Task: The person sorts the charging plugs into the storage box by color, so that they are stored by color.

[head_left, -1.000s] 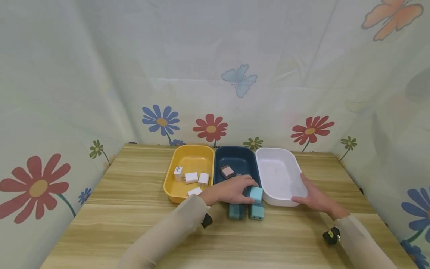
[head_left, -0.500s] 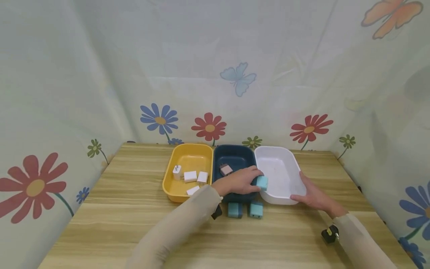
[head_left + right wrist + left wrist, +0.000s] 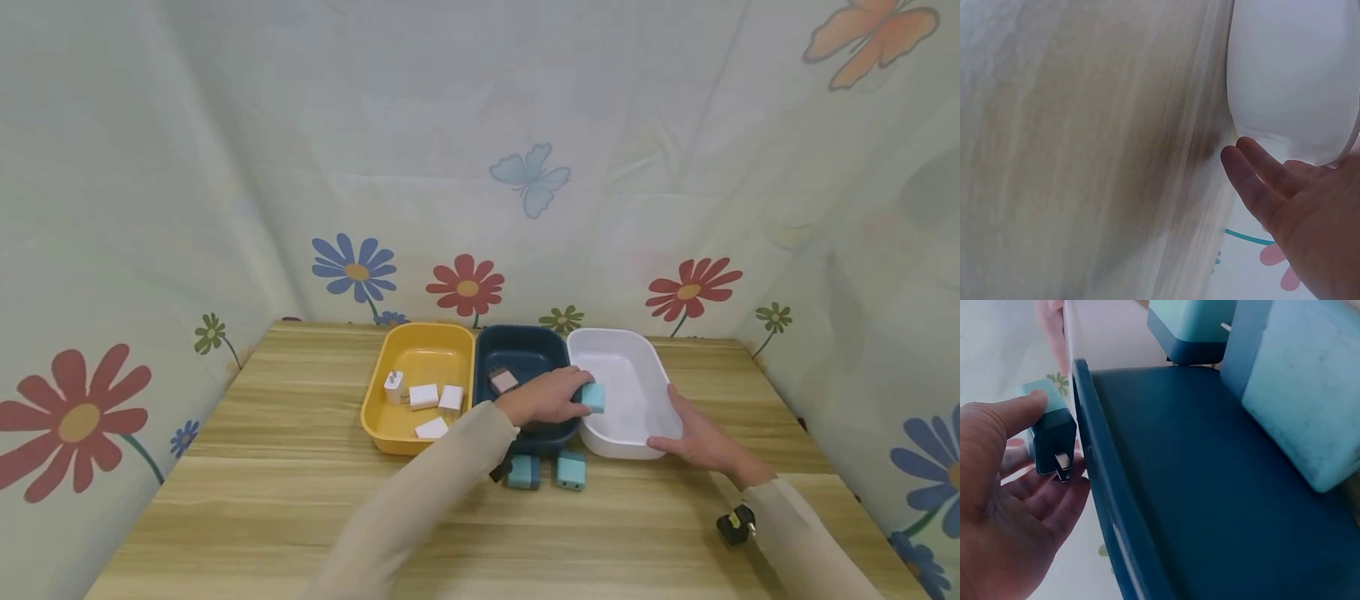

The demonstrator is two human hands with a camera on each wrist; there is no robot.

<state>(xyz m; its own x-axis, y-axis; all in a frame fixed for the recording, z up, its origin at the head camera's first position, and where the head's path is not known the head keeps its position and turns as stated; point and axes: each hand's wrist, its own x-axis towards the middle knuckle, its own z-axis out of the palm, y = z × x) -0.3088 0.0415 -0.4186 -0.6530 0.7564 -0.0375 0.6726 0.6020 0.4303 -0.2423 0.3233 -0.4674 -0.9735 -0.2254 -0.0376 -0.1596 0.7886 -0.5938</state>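
My left hand [image 3: 551,396] pinches a two-tone teal charger plug [image 3: 593,397] between thumb and fingers, over the line where the dark blue bin [image 3: 525,335] meets the white bin [image 3: 611,338]. In the left wrist view, metal prongs stick out from the held charger plug [image 3: 1054,428], beside the blue bin's rim [image 3: 1100,444]. My right hand [image 3: 697,433] holds the white bin's near right corner, thumb at the front rim, fingers along the outer side. Two more teal charger plugs [image 3: 572,472] [image 3: 523,472] lie on the table before the blue bin.
A yellow bin [image 3: 427,335] on the left holds several white charger plugs [image 3: 423,397]. A pinkish charger plug [image 3: 503,381] lies in the blue bin, partly near my left hand. All three bins stand side by side on the wooden table [image 3: 300,467], before a flowered curtain [image 3: 420,167].
My left hand has carried the teal charger plug right and away from me, from the blue bin's near edge to the white bin's left rim. The right hand stays on its corner.
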